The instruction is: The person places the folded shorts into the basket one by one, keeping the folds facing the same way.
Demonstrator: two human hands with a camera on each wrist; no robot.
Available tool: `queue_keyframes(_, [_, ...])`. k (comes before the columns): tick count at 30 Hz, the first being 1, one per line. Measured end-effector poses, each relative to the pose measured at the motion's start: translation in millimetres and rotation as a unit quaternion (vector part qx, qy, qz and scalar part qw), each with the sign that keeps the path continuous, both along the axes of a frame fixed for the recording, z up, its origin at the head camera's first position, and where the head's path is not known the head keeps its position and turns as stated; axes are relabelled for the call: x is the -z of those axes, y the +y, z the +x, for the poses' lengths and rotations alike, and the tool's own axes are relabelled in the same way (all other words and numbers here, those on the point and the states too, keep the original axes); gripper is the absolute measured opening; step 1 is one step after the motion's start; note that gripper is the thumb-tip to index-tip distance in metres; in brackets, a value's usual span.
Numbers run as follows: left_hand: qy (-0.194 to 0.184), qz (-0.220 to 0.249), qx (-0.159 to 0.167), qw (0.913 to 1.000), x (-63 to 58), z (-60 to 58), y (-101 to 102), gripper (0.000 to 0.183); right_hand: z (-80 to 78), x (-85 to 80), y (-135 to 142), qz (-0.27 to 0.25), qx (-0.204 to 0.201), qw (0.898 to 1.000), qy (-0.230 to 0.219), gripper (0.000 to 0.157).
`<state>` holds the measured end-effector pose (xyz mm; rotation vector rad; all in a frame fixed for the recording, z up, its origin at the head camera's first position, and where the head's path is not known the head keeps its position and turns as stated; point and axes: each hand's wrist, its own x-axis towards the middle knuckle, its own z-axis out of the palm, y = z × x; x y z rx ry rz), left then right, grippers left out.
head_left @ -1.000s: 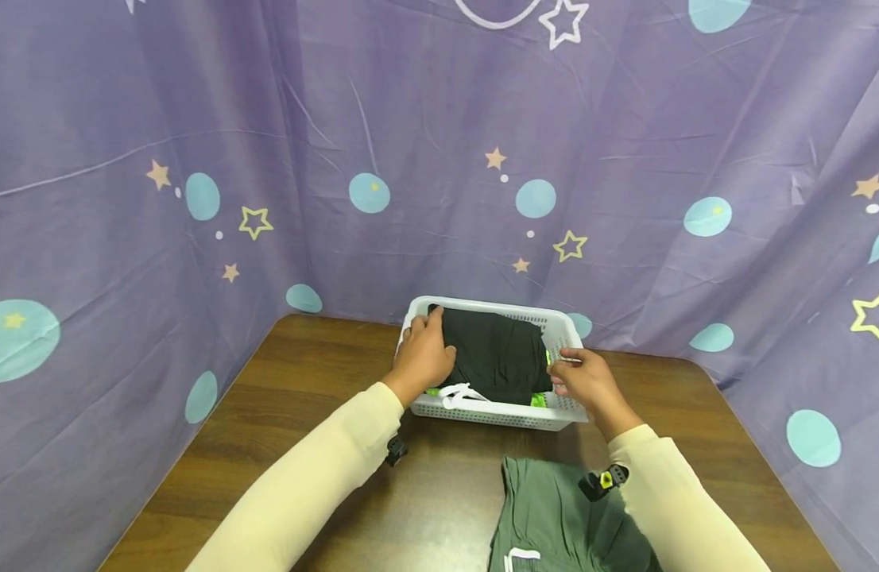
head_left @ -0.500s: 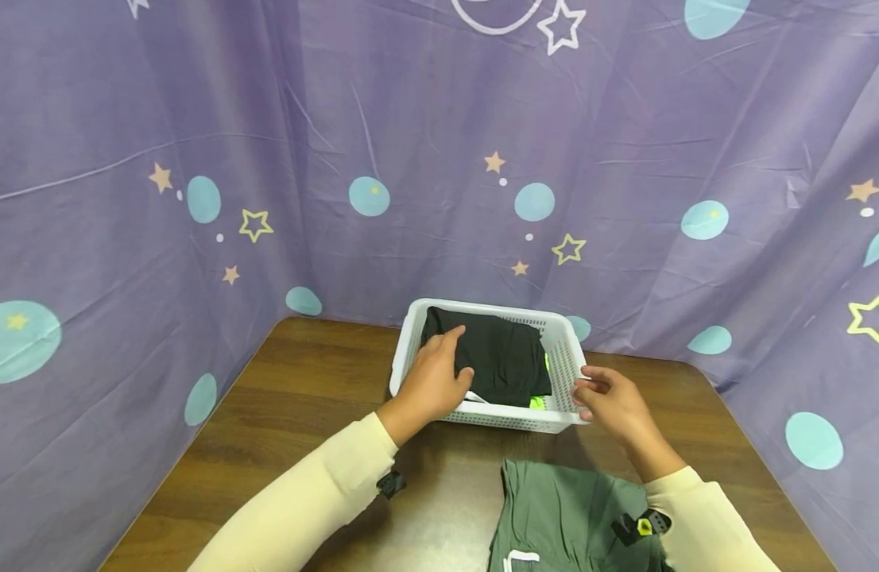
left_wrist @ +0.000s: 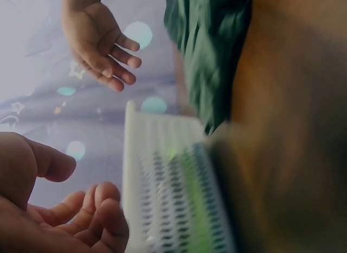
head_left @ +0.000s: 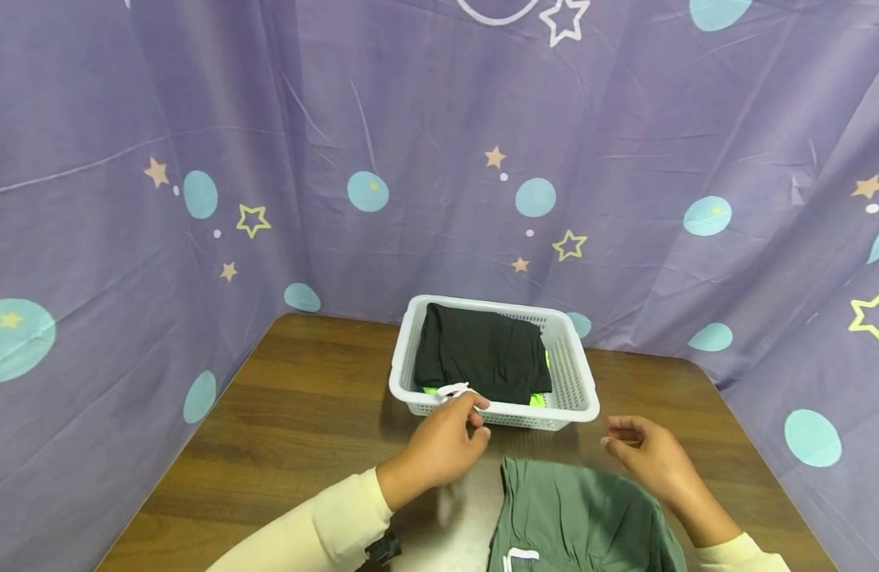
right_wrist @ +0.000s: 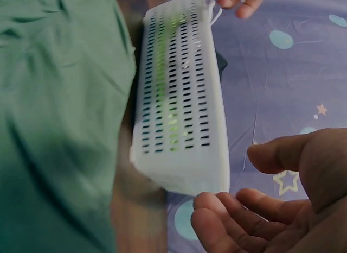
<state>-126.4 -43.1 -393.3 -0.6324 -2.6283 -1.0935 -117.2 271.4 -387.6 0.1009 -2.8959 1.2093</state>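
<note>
A white plastic basket [head_left: 578, 369] holds a folded black garment [head_left: 482, 349] with a white drawstring [head_left: 454, 389] hanging toward the front rim. Bright green cloth [head_left: 537, 400] peeks out beneath it. My left hand [head_left: 443, 445] hovers just in front of the basket's front rim, fingers loosely bent; in the left wrist view nothing sits between thumb and fingers. To the right, my right hand [head_left: 650, 461] hangs in the air with relaxed fingers, apart from the basket and holding nothing. Nearest to it lies a dark green garment [head_left: 575, 508] with a white cord, partly cut off by the frame's bottom.
The brown wooden table [head_left: 303, 397] carries the basket near its back edge. A purple curtain [head_left: 439, 159] with stars and blue dots encloses the back and sides.
Both hands have withdrawn from the basket toward the person: the left off the black garment, the right away from the basket's right end. The basket and green garment stay in place.
</note>
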Motion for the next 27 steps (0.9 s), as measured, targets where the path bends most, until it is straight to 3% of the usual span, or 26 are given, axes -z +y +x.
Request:
queue_keyframes(3, [-0.063, 0.018, 0.024, 0.9975, 11.1, 5.7, 1.8, 0.022, 10.9, 4.8, 7.7, -0.006, 0.007, 0.999, -0.039, 0.045])
queue_keyframes(6, [-0.149, 0.057, 0.040, 0.9864, 20.1, 10.2, 3.9, 0.020, 20.0, 10.1, 15.7, -0.023, 0.021, 0.996, -0.083, 0.050])
queue_keyframes(9, [-0.244, 0.115, 0.052, 0.9615, 26.7, 16.3, 6.9, 0.021, 27.2, 15.6, 24.4, -0.035, 0.032, 0.993, -0.108, 0.057])
queue_keyframes(13, [-0.359, 0.187, 0.060, 0.9124, 33.8, 26.5, 11.4, 0.022, 35.8, 23.7, 35.8, -0.026, 0.037, 0.992, -0.120, 0.059])
queue_keyframes(16, [-0.401, 0.194, 0.056, 0.8935, 37.1, 31.2, 14.7, 0.017, 40.6, 29.2, 44.7, 0.004, 0.038, 0.991, -0.127, 0.059])
queue_keyframes(24, [-0.435, 0.170, 0.051, 0.8827, 42.8, 35.8, 20.6, 0.009, 45.1, 39.2, 60.5, 0.088, 0.032, 0.986, -0.139, 0.075])
queue_keyframes(27, [-0.437, 0.170, 0.049, 0.8820, 45.1, 37.0, 21.9, 0.008, 49.2, 44.6, 61.2, 0.090, 0.035, 0.984, -0.152, 0.070])
